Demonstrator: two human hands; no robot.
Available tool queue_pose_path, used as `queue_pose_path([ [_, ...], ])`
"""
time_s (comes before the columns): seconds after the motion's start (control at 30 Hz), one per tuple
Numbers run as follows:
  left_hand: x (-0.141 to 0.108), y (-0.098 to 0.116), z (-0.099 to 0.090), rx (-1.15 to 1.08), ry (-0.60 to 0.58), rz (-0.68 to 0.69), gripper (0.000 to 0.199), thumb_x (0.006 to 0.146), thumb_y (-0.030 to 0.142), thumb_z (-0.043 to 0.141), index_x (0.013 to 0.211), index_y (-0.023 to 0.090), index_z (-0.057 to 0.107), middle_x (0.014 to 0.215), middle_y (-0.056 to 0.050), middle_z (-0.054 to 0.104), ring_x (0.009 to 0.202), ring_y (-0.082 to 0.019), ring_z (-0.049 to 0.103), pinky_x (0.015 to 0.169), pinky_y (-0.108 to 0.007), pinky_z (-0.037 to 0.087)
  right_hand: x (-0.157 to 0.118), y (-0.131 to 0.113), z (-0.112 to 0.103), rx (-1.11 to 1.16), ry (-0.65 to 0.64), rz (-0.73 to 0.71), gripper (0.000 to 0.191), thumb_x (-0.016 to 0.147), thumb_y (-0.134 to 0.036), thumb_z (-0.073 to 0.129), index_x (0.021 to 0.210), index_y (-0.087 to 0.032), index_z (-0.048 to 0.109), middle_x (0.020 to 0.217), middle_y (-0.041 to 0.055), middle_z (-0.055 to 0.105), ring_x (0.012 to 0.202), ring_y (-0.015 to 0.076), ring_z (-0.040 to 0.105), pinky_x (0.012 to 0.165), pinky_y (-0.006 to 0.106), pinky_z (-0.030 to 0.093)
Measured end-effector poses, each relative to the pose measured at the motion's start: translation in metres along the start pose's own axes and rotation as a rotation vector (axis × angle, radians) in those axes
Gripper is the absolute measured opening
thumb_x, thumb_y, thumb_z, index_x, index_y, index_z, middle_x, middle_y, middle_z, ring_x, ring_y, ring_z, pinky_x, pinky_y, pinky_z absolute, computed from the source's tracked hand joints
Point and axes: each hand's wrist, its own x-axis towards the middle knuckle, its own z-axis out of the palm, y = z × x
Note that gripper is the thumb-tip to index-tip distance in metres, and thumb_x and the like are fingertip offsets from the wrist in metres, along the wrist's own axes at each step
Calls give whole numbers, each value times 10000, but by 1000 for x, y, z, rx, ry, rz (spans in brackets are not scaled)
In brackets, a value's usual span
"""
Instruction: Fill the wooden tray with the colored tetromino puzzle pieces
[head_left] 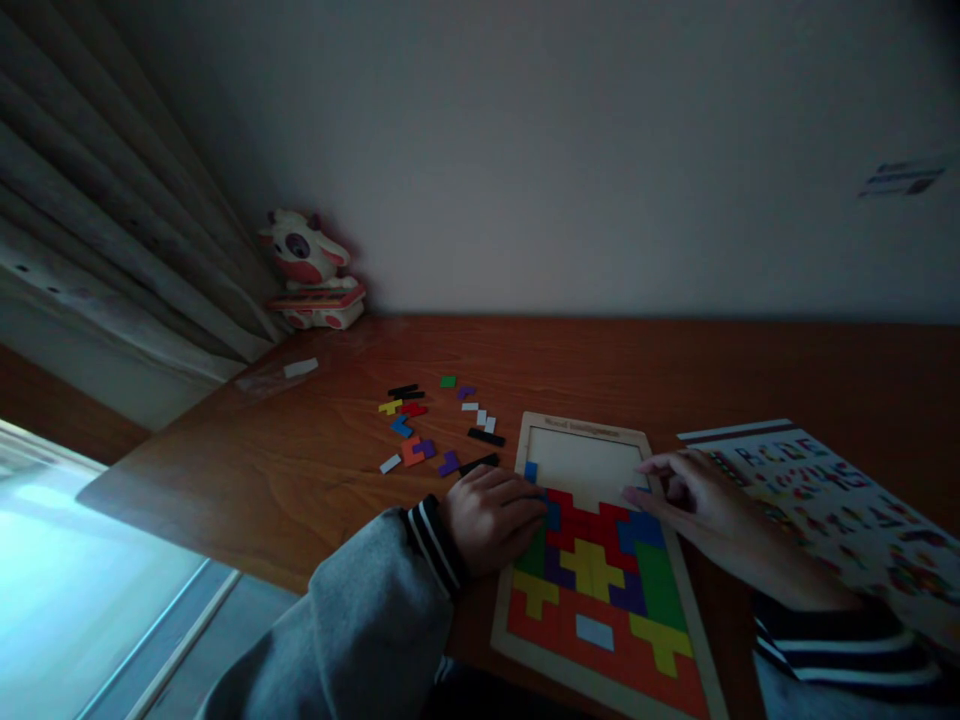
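A wooden puzzle tray (592, 430) lies in front of me, its lower part filled with coloured block pieces and its upper part bare. My left hand (495, 515) rests palm down over the tray's left edge, fingers laid across the blue and green pieces there. My right hand (694, 497) is at the right edge, thumb and forefinger apart beside a blue piece (643, 527) in the tray; its other fingers are curled. Red pieces (581, 520), a yellow block (591, 570) and a white piece (595, 632) sit lower in the tray.
Loose pieces, among them an orange piece (412, 452) and a black bar (486, 437), lie left of the tray. A printed pattern sheet (825, 490) is at the right. A toy cow (311, 270) stands by the curtain (112, 200) at the back left.
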Motion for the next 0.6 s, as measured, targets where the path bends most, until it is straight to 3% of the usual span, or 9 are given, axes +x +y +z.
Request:
queue_pose_path([
  [0.13, -3, -12, -10, 44, -6, -41, 197, 935, 272, 517, 1000, 199, 687, 1035, -56, 739, 909, -186, 686, 754, -333, 542, 1, -2, -1, 42, 9, 17, 470, 828, -652, 529, 977, -220, 638, 875, 68, 626, 778, 220, 620, 672, 344, 515],
  [0.3, -20, -50, -38, 154, -49, -169, 208, 928, 249, 542, 1076, 212, 684, 1001, -60, 741, 900, -192, 692, 809, -350, 558, 1, -4, 0, 70, 35, 3, 474, 849, -647, 498, 980, -212, 631, 880, 72, 622, 772, 217, 613, 707, 361, 515],
  [0.47, -50, -91, -64, 162, -26, -232, 245, 901, 391, 619, 1037, 202, 693, 972, -56, 748, 920, -198, 704, 889, -353, 558, 1, -6, -1, 74, 50, -7, 447, 847, -636, 521, 971, -223, 639, 860, 64, 620, 774, 214, 617, 693, 345, 523],
  [0.6, -66, -102, -75, 139, -63, -265, 325, 876, 461, 637, 1070, 205, 688, 1013, -63, 746, 921, -203, 711, 875, -356, 574, 1, -2, 1, 76, 58, 7, 464, 832, -654, 520, 973, -231, 647, 837, 64, 632, 746, 217, 622, 678, 353, 530],
])
